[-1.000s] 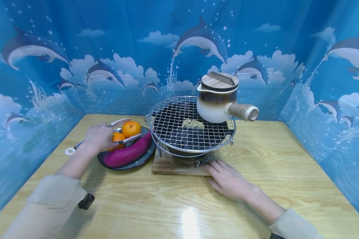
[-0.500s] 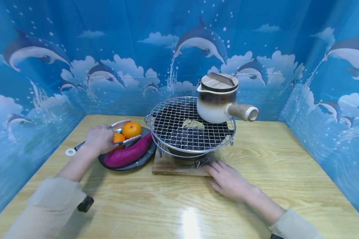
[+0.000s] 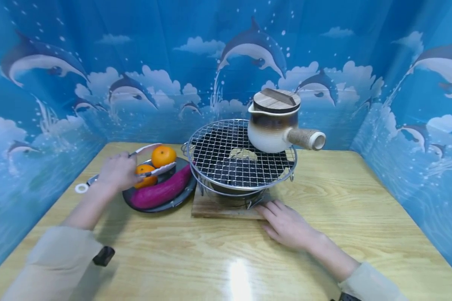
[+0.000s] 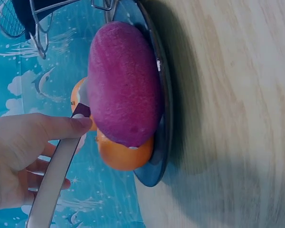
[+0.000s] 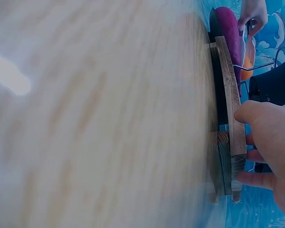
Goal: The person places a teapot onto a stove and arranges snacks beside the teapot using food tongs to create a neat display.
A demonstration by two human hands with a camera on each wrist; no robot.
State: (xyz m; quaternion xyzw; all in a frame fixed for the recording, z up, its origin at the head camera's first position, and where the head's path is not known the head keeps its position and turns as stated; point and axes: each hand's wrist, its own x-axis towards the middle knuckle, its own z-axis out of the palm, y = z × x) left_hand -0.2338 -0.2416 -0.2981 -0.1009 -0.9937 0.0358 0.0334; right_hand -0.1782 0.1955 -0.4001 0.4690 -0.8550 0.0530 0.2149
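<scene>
Gripping a pair of metal tongs (image 3: 150, 161), the person's left hand (image 3: 117, 170) has its fingers (image 4: 61, 127) curled round the handles, thumb pressed along one arm. The tongs' two white-tipped arms stand apart on either side of an orange (image 3: 163, 156), which sits at the back of a dark round plate (image 3: 181, 197) on the left part of the wooden desk (image 3: 226, 259). A white ring (image 3: 81, 188) hangs at the tongs' handle end, behind the wrist. A second orange (image 3: 146, 176) lies just beside the first, partly hidden by the hand, and a long purple sweet potato (image 3: 161, 190) lies across the front of the plate, touching that second orange in the left wrist view.

Just right of the plate, a round wire grill (image 3: 241, 161) stands on a dark stove bowl set on a wooden board (image 3: 218, 209). A ceramic pot (image 3: 273, 125) with a wooden lid and a rope-wrapped side handle rests on the back right of the grill.

The right hand (image 3: 288, 225) lies flat on the desk with fingers (image 5: 249, 114) straight and relaxed, holding nothing, its tips touching the front right edge of the board. Beige sleeves cover both forearms. A blue dolphin-print backdrop surrounds the desk.
</scene>
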